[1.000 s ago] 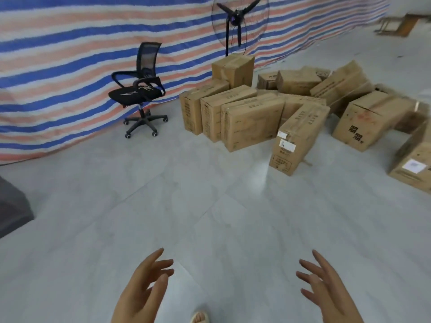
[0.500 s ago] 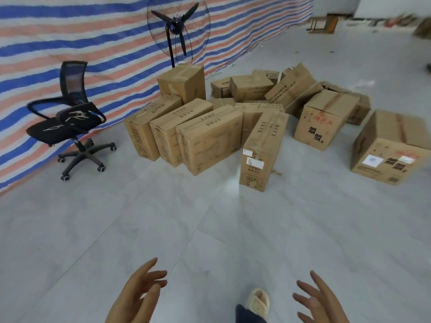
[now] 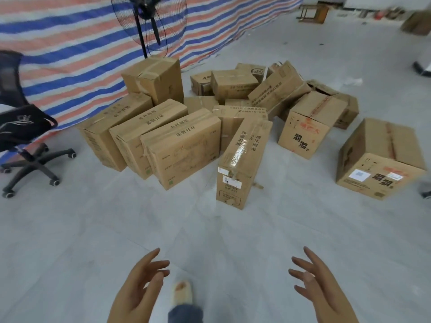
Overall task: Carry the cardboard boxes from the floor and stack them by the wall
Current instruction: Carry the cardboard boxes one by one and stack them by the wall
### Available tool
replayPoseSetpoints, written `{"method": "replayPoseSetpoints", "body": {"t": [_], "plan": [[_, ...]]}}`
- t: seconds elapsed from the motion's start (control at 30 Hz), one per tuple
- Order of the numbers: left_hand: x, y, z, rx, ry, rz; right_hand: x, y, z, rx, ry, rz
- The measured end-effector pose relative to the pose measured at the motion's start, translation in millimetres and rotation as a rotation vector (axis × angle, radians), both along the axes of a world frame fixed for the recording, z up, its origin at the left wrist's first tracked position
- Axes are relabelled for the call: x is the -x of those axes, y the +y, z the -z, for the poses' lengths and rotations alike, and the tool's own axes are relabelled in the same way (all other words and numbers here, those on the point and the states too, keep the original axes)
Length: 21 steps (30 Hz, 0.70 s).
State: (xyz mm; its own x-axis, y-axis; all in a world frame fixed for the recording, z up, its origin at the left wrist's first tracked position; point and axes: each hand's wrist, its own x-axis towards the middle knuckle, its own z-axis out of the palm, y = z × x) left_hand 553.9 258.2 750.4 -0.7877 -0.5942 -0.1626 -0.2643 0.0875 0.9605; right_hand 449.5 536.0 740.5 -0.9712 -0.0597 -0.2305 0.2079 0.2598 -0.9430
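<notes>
Several brown cardboard boxes lie on the grey floor ahead. Three flat ones stand side by side near the striped tarp wall, the nearest of them facing me, with a squarer box stacked behind them. A tall narrow taped box stands closest to me. A larger box sits alone at the right, another behind it. My left hand and my right hand are raised at the bottom of the view, fingers spread, holding nothing, well short of the boxes.
A black office chair on castors stands at the left by the tarp. A standing fan rises behind the boxes. My slippered foot shows between my hands. A wooden stool stands far back.
I have walked closer to the pile and turned right, so the boxes look larger and the chair has slid to the left edge. Both hands stay empty and spread.
</notes>
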Motion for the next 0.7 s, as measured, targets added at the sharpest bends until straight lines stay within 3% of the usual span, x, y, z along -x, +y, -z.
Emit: {"method": "replayPoseSetpoints", "body": {"t": [0.3, 0.47, 0.7], "plan": [[184, -53, 17, 0.002, -0.045, 0.071, 147, -33, 33, -0.009, -0.040, 0.110], [311, -103, 20, 0.009, -0.047, 0.210, 254, -60, 37, -0.005, -0.025, 0.213], [483, -152, 44, 0.123, -0.194, 0.466, 393, -96, 56, -0.048, -0.102, 0.144]]}}
